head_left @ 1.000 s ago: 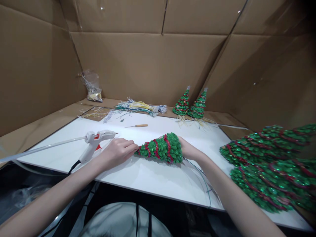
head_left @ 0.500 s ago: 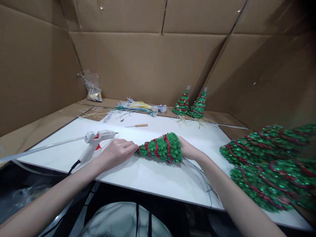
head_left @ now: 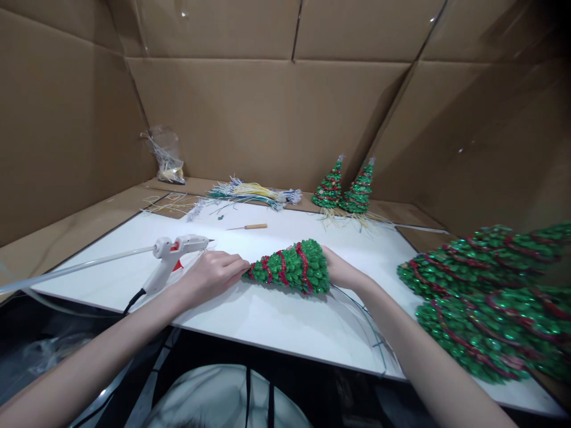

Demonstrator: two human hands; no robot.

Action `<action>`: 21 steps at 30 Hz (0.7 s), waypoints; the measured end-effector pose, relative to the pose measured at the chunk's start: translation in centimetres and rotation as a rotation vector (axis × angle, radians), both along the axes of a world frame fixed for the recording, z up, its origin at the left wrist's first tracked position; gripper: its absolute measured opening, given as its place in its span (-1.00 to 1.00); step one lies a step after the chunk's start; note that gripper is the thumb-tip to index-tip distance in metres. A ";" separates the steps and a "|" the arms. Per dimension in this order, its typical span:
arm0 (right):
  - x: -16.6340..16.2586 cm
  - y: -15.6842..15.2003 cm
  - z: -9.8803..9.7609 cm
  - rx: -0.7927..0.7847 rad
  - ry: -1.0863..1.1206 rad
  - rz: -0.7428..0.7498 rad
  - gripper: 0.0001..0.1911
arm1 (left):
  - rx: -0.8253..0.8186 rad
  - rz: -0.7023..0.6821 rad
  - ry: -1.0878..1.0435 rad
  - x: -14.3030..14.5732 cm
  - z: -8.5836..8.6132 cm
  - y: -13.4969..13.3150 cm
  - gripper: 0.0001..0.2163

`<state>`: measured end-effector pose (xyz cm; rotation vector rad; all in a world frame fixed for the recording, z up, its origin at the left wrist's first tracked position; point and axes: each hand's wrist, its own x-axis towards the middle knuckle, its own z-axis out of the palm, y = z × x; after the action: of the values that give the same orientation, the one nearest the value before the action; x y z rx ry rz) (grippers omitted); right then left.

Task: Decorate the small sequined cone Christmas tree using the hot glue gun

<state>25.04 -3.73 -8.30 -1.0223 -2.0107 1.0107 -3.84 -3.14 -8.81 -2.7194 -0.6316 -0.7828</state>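
A small green sequin Christmas tree (head_left: 292, 267) with red garland bands lies on its side on the white board (head_left: 276, 321), tip pointing left. My left hand (head_left: 214, 274) is closed in a pinch at the tree's tip. My right hand (head_left: 341, 268) grips the wide base, its fingers mostly hidden behind the tree. Thin wires (head_left: 366, 324) trail from the base toward me. A white hot glue gun (head_left: 172, 257) rests just left of my left hand.
Two finished trees (head_left: 343, 189) stand at the back. Larger green trees (head_left: 482, 297) lie piled at the right. A bundle of coloured wires (head_left: 252, 192), a wooden-handled awl (head_left: 250, 226) and a plastic bag (head_left: 167, 156) lie further back. Cardboard walls enclose the table.
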 end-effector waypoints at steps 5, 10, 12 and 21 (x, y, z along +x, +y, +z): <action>-0.1 0.0 0.1 0.005 -0.012 0.010 -0.72 | -0.013 -0.003 -0.011 -0.1 -0.1 0.0 -0.82; 0.0 -0.1 0.1 0.002 -0.010 0.021 -0.71 | -0.040 -0.010 -0.037 -0.2 0.0 0.0 -0.82; 0.1 -0.1 0.1 0.001 -0.007 0.021 -0.71 | -0.049 -0.003 -0.054 -0.1 -0.1 0.0 -0.83; -0.1 -0.1 0.2 -0.009 -0.004 0.011 -0.70 | -0.105 0.035 -0.127 -0.2 -0.7 0.1 -0.92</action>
<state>24.96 -3.83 -8.11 -1.0199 -2.0188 1.0245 -4.05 -3.09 -9.52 -2.7606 -0.7664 -0.9455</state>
